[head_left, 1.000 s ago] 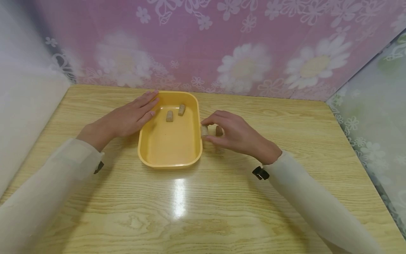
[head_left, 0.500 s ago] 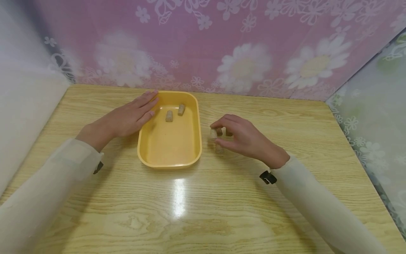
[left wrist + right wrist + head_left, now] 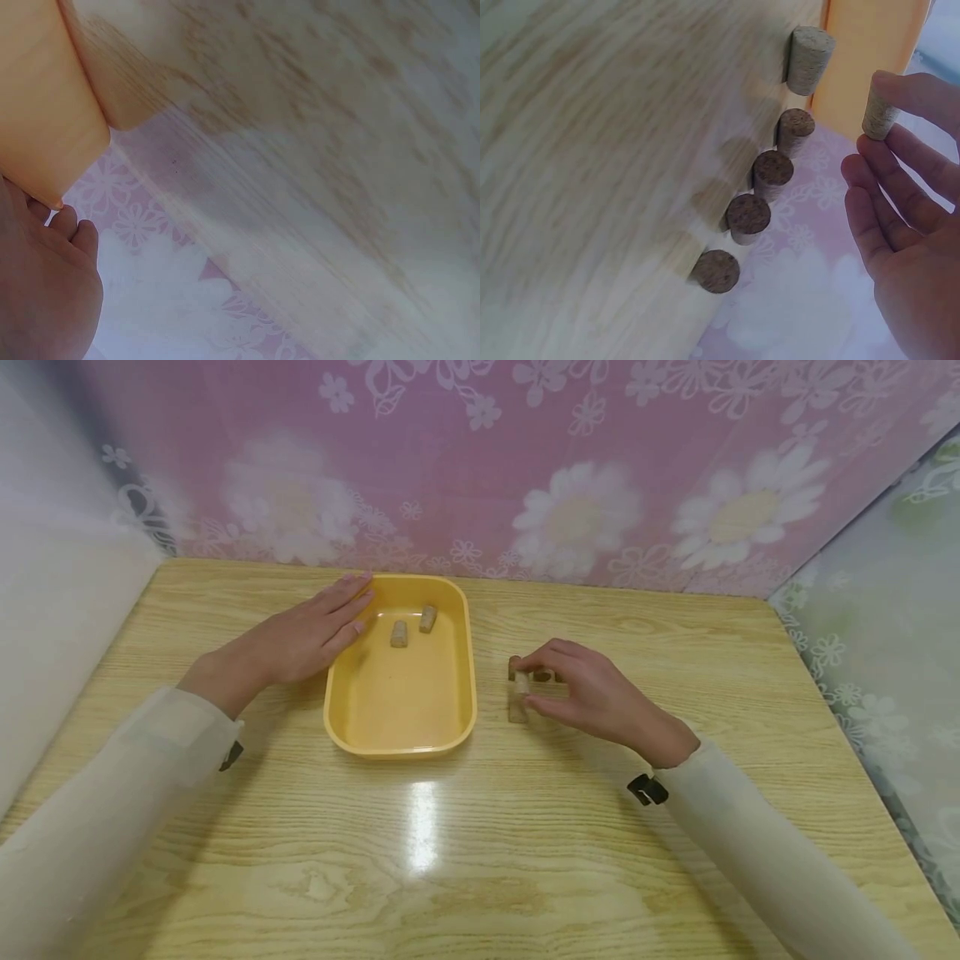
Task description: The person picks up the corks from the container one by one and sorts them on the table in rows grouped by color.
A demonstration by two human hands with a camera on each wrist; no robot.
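While the left hand [image 3: 296,639] is resting on the rim of the yellow tray [image 3: 397,710], fingers extended, the right hand [image 3: 596,697] is pinching a cork [image 3: 880,116].
Over the last second, the right hand has been moving this cork rightward from the tray's outer wall; it is now hanging outside, near a pale cork [image 3: 810,61] and four dark-ended corks [image 3: 772,169], which are occupying the table [image 3: 600,860]. Two further corks [image 3: 399,635] are lying inside the tray. Assessment: placement of the pinched cork is appearing unfinished.
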